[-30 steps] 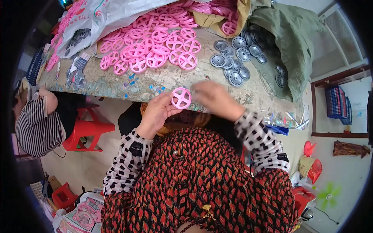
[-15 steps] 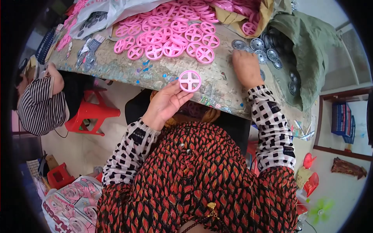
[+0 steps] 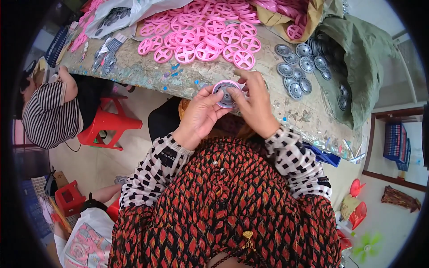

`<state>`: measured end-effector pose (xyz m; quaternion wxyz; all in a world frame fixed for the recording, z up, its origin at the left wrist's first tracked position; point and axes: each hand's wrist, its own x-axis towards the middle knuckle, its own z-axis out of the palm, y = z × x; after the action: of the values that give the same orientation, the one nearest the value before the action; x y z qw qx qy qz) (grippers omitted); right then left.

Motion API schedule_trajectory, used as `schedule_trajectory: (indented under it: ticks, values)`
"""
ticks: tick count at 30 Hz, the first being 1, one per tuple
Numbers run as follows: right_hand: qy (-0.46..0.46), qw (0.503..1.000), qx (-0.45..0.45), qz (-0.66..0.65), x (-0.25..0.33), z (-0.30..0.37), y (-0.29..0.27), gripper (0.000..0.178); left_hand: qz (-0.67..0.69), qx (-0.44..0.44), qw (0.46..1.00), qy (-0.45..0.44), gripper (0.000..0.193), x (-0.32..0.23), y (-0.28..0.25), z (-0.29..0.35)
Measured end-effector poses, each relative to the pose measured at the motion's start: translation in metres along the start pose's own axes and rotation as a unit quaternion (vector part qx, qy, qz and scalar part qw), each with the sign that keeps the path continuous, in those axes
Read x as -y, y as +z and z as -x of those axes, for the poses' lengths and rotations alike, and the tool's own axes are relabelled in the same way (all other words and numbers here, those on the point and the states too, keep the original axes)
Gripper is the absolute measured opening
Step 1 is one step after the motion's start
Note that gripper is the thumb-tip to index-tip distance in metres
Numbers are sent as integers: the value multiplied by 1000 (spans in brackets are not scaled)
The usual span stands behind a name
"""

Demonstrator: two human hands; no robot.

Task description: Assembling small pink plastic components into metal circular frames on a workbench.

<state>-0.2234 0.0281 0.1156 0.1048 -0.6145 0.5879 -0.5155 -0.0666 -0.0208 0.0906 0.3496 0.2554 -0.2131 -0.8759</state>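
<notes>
In front of my body, at the table's near edge, my left hand (image 3: 200,115) grips a pink plastic wheel (image 3: 226,81) by its left side. A grey hubcap-like disc (image 3: 226,101) lies inside the pink rim and covers most of its spokes. My right hand (image 3: 258,103) is closed on the same piece from the right, its thumb on the grey disc. Whether the disc is fully seated cannot be made out. Beyond my hands lies a heap of pink spoked wheels (image 3: 185,53). Loose grey discs (image 3: 295,89) lie to their right.
A green sack (image 3: 357,62) with more grey discs lies open at the right. A brown bag (image 3: 272,18) of pink wheels and a white bag (image 3: 134,13) stand at the back. To the left, a person in a striped top (image 3: 49,116) sits near a red stool (image 3: 109,120).
My right hand has come back from the grey discs with one and set it on the pink wheel. My left hand still holds the wheel. More loose discs now show on the table.
</notes>
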Motion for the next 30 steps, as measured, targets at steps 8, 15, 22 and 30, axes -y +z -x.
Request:
schedule_trajectory:
  ticks: [8, 15, 22, 30]
  values:
    - [135, 970, 198, -50, 5, 4, -13, 25, -66, 7, 998, 14, 20, 7, -5, 6]
    - [261, 912, 136, -286, -12, 39, 22, 17, -267, -10, 962, 57, 36, 6, -15, 23]
    - [25, 960, 279, 5, -8, 29, 9, 25, -318, -6, 947, 36, 37, 14, -53, 41]
    - [53, 957, 47, 283, -81, -33, 16, 21, -718, -16, 695, 37, 78, 39, -117, 25]
